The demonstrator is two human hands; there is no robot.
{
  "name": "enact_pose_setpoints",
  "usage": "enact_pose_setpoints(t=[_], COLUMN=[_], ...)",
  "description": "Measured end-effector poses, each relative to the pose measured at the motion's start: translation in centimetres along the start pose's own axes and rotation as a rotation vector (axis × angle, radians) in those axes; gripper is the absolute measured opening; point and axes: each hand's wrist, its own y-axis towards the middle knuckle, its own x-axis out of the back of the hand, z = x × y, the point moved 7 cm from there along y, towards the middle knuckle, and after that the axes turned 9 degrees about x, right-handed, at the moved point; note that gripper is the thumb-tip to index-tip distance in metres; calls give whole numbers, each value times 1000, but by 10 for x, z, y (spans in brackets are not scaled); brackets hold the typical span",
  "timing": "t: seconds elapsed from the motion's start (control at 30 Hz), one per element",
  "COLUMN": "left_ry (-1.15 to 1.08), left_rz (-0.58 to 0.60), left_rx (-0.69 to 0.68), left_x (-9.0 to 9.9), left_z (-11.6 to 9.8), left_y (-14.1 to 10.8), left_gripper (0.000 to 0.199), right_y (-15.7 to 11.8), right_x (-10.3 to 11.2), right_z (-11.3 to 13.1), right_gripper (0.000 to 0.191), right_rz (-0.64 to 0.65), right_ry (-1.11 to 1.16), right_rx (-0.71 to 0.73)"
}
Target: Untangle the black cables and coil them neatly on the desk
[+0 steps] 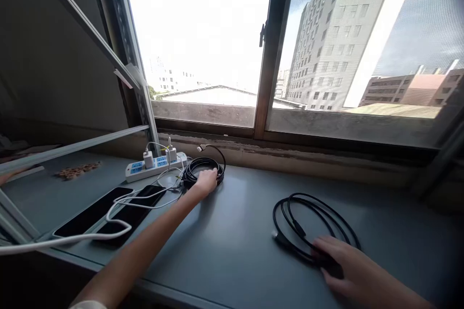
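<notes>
The left hand grips the right side of a tightly coiled black cable, next to the white power strip near the window. The right hand, slightly blurred, is closed around the near part of a loosely looped black cable on the table, well apart from the coiled one.

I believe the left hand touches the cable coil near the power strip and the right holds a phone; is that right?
The head view shows the right hand holding a black cable, not a phone; the left hand touches the coil near the power strip.
</notes>
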Motion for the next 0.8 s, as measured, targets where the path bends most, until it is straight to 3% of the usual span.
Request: enact_pose_setpoints(t=[0.07, 0.17, 0.33, 0.57, 0.67, 0.8], left_ry=[4, -24, -70, -83, -90, -112], left_rz=[55, 102, 139, 243, 197, 4], left_rx=[-9, -38, -24, -17, -7, -1], left_x=[-9, -3, 4, -32, -29, -2], left_z=[4, 10, 17, 7, 5, -3], left_y=[0, 4, 5, -11, -10, -11], left_gripper=[32, 36, 76, 86, 90, 82], right_y=[0, 1, 0, 5, 8, 14], right_x=[0, 0, 1, -3, -3, -2], right_z=[2, 2, 2, 0, 3, 11], right_gripper=[35, 28, 21, 17, 6, 16], right_rz=[8, 2, -8, 17, -24, -41], right_ry=[30, 32, 49, 58, -37, -33], right_rx=[3, 24, 48, 98, 106, 86])
